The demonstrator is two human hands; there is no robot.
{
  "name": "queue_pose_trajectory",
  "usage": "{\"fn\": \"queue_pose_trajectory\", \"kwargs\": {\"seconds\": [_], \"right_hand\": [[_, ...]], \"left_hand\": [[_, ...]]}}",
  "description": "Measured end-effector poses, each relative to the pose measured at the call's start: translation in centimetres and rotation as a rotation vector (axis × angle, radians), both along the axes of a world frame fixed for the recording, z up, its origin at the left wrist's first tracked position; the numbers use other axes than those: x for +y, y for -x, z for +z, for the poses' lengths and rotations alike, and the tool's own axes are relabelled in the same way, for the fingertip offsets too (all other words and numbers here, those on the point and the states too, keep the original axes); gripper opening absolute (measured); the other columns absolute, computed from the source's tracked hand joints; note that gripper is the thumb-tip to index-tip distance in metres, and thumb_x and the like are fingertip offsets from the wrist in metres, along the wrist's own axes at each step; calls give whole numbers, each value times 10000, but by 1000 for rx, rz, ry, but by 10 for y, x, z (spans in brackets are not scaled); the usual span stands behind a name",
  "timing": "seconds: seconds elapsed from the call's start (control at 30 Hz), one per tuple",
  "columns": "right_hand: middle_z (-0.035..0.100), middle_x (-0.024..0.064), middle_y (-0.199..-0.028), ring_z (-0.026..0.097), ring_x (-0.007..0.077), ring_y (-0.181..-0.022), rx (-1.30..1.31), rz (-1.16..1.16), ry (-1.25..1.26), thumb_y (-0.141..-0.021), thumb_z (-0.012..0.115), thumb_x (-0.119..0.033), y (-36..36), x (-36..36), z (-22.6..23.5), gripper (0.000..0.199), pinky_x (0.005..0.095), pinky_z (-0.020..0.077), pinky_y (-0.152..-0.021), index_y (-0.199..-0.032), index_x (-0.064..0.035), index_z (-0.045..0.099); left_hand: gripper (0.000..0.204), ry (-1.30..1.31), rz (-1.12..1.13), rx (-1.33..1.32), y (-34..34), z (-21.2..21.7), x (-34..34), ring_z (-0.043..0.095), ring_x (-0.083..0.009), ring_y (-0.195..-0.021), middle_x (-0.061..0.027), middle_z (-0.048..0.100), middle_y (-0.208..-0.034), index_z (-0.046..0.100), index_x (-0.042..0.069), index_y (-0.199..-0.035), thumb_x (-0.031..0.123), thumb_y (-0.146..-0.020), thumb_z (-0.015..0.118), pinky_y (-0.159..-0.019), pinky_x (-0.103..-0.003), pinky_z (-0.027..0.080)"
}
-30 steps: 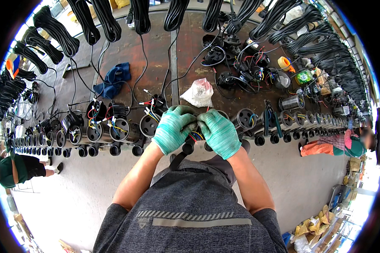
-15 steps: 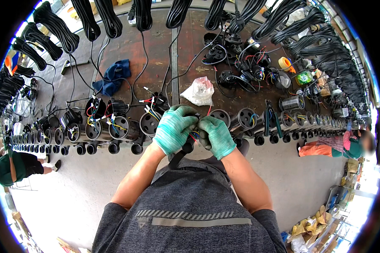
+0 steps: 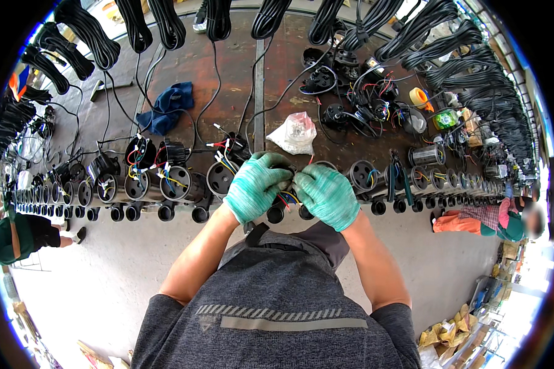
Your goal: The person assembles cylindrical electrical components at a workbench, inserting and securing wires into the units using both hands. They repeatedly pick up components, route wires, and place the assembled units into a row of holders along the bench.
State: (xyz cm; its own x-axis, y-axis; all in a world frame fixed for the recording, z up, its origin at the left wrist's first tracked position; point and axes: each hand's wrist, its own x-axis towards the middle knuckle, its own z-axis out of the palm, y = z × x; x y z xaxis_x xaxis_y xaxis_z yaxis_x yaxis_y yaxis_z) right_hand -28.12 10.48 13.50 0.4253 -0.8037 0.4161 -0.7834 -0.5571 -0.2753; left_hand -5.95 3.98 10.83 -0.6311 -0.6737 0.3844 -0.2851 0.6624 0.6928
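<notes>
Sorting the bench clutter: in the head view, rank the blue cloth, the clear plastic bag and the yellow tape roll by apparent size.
1. blue cloth, largest.
2. clear plastic bag, somewhat smaller.
3. yellow tape roll, clearly smallest, though fisheye shrinking toward the rim exaggerates this.

A crumpled clear plastic bag point(image 3: 297, 131) sits on the brown workbench at twelve o'clock from the gloved hands, just beyond them, lumpy and whitish (small parts inside, too blurred to tell). Far down at five o'clock, near the frame's rim, yellow crinkled packets point(image 3: 452, 329) lie heaped on the floor. No screens or signs show.
</notes>
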Motion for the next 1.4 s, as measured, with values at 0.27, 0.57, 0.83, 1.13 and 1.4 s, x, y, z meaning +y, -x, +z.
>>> {"fn": "queue_pose_trajectory", "kwargs": {"seconds": [0.27, 0.57, 0.83, 1.13, 1.4], "right_hand": [[644, 21, -693, 613, 168, -511, -1432, -591, -1218, -1048, 609, -249, -25, 14, -1, 269, 334, 455, -442, -943, -23, 709], [724, 105, -932, 719, 304, -806, -84, -116, 62, -840, 829, -125, -4, 8, -5, 280, 399, 579, -666, -1097, -77, 731], [662, 55, -693, 589, 135, -504, -1433, -539, -1153, -1000, 656, -191, -22, 17, -7, 192, 308, 432, -451, -959, -14, 718], [729, 134, -1118, 731, 317, -855, -72, 52, 103, -792, 763, 6, 2, 4, -11, 440, 400, 616, -726, -1220, -75, 701], [721, 66, -912, 700, 137, -811, -682, -249, -696, -984, 739, -74, -8, 8, 5, 240, 331, 587, -695, -1216, -43, 685]], "left_hand": [[244, 64, -2, -23, 2, -4, -3, 666, -364, -1118, -118, 728, -1178, 803, 77, -1064, 114, -824, 788, -967, -452, 549], [202, 59, -7, 9, 3, -3, -4, 681, -356, -1098, -113, 733, -1160, 802, 73, -1037, 133, -844, 789, -965, -455, 546], [213, 46, -33, 22, 1, -4, -6, 678, -358, -1115, -117, 729, -1171, 800, 76, -1048, 128, -841, 791, -984, -462, 537], [221, 1, -41, 27, -2, -1, -6, 655, -384, -1162, -126, 715, -1207, 794, 80, -1069, 151, -860, 793, -1003, -469, 527], [260, 42, 46, -48, 5, 0, 2, 636, -391, -1198, -128, 712, -1219, 787, 75, -1094, 125, -839, 785, -1021, -487, 529]]}}
